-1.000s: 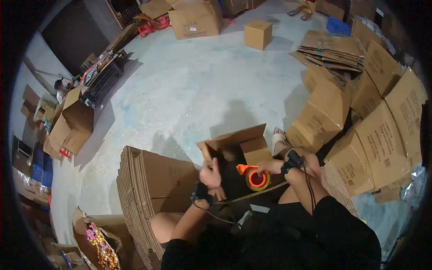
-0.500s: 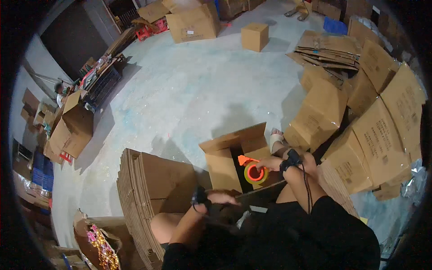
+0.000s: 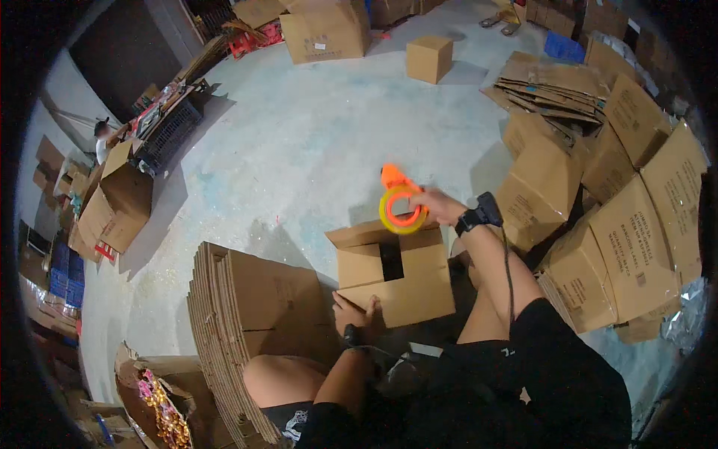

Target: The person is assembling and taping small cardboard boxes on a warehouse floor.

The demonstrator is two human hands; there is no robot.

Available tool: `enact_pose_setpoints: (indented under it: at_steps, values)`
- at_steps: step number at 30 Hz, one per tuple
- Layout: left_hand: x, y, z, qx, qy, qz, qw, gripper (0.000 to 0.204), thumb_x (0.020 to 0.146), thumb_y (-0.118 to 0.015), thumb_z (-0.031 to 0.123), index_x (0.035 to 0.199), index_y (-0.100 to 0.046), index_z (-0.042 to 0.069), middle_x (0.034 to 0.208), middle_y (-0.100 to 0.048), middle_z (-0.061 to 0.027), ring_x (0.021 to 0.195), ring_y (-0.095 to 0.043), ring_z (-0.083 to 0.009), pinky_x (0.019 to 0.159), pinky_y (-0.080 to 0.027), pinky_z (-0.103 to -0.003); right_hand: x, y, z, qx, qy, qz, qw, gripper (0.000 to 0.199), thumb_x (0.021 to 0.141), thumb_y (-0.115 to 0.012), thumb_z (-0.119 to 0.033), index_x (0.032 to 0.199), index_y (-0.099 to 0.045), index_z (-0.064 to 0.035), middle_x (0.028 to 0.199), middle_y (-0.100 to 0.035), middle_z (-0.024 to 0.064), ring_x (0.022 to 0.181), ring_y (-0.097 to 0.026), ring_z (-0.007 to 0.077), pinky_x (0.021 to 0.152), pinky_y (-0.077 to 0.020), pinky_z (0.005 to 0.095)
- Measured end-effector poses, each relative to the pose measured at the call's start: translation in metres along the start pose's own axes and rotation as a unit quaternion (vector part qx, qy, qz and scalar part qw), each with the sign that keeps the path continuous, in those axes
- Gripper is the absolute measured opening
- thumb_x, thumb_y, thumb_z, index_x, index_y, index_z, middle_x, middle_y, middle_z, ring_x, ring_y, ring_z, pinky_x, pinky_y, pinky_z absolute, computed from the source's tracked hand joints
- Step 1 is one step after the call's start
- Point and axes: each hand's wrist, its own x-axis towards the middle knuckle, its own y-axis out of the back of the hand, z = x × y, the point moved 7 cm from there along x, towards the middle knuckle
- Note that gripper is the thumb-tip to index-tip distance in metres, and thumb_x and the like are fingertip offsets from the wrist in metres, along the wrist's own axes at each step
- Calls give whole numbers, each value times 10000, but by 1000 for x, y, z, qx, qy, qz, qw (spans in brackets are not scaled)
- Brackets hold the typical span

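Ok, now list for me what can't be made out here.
All in the head view:
Inside of the box: mostly hidden by its flaps; the gap between them is dark.
Orange tape dispenser: any loose tape end is too small and blurred.
Right hand: exact finger placement is too small to tell.
Other person at left: hands too small.
Large carton: top cut off by the upper edge.

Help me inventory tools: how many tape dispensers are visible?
1: the orange tape dispenser, held in the right hand near the open carton. Others may be hidden among surrounding boxes.
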Motion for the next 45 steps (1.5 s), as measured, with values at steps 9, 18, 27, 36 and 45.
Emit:
enact_pose_setpoints:
  at_steps: [9, 18, 27, 36, 45]
  values:
    - [51, 16, -26, -68, -150, -129, 978, 882, 749, -722, 586, 1287, -397, -33, 1122, -610, -252, 1027, -613, -411, 841, -517, -461, -110, -79, 85, -129, -91, -51, 986, 271, 782, -651, -269, 924, -631, -39, 750, -607, 33, 626, -585, 131, 533, -497, 329]
    - [55, -3, -10, -150, -112, -168, 968, 694, 872, -564, 587, 1315, -477, 59, 1080, -652, -240, 1021, -620, -411, 834, -500, -447, -107, -110, 140, -472, -75, -132, 868, 581, 696, -697, -443, 855, -648, 114, 677, -637, 235, 674, -656, 355, 705, -533, 402]
    - [68, -15, -8, -116, -36, -123, 985, 586, 989, -327, 534, 1357, -495, 110, 1108, -648, -237, 1081, -578, -445, 900, -459, -482, -129, -91, 136, -420, -36, -33, 906, 726, 690, -716, -402, 1177, -513, 97, 1008, -640, 291, 935, -640, 413, 784, -517, 451]
    - [77, -26, -12, -227, -63, -267, 934, 513, 1001, -414, 423, 1392, -459, 94, 1122, -647, -242, 1066, -596, -411, 865, -470, -446, -124, -104, 113, -448, 119, 62, 884, 965, 730, -724, -354, 1515, -206, -140, 1269, -513, 262, 1141, -541, 413, 915, -482, 469]
    - [70, -18, -21, 81, -225, 72, 968, 681, 939, -533, 348, 1448, -267, -18, 1126, -602, -285, 956, -614, -434, 738, -493, -442, -128, -136, 111, -504, 299, 22, 810, 964, 601, -775, -277, 1475, -376, -197, 1076, -531, 162, 941, -564, 361, 795, -498, 443]
